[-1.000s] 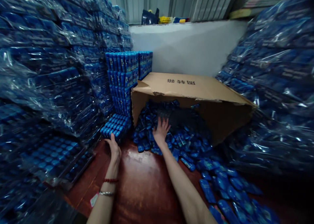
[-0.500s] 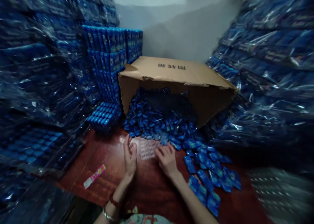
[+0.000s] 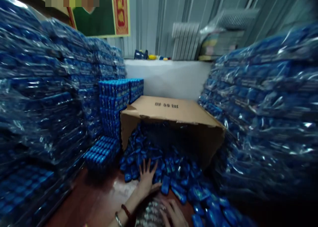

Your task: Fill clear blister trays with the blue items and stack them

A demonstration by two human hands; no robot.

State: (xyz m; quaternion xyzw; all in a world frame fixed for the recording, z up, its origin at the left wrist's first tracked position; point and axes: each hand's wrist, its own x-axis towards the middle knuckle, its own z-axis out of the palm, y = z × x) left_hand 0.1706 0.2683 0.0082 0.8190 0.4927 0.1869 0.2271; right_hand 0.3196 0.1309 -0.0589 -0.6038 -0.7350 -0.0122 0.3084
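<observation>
Stacked blue wrapped bundles wall in a tipped cardboard box [image 3: 174,112]
Left hand [image 3: 147,180] spreads wide on loose blue packets [image 3: 174,174] spilling from the box mouth; right hand [image 3: 174,215], fingers loosely open, rests on a clear blister tray [image 3: 149,217] just before that spill

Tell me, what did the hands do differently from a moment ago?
The left hand reached forward from the floor onto the spilled blue packets, fingers spread. The right hand stayed flat on the clear tray. The cardboard box stayed tipped over.
</observation>
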